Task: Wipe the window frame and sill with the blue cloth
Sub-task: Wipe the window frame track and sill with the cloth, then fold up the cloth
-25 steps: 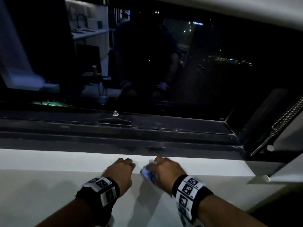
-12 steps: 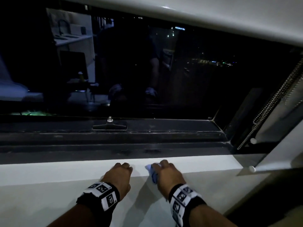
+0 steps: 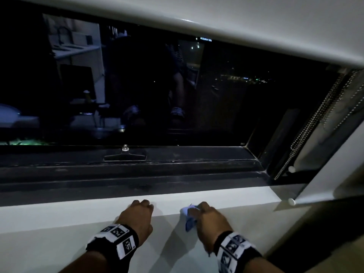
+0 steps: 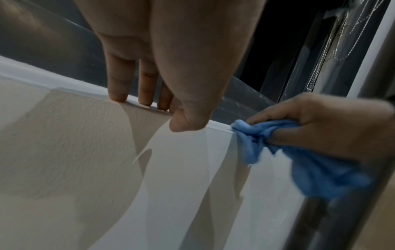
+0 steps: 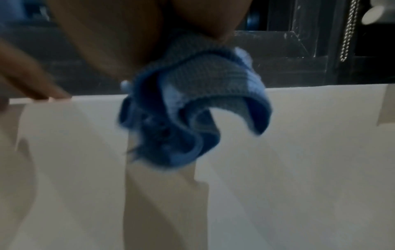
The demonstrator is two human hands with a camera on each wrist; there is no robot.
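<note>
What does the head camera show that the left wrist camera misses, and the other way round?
Only the head view shows the whole dark window frame with its latch, the night reflections in the glass, and both marker wristbands. Only the left wrist view shows the left hand from below, its fingertips resting on the white sill's edge, empty. Both show the right hand gripping the bunched blue cloth at the sill edge, and the bead chain at right.

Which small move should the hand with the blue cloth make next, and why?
Probably slide the right hand rightward along the white sill. The blue cloth already sits bunched in its grip at the sill's front edge, and the left hand braces just beside it.
</note>
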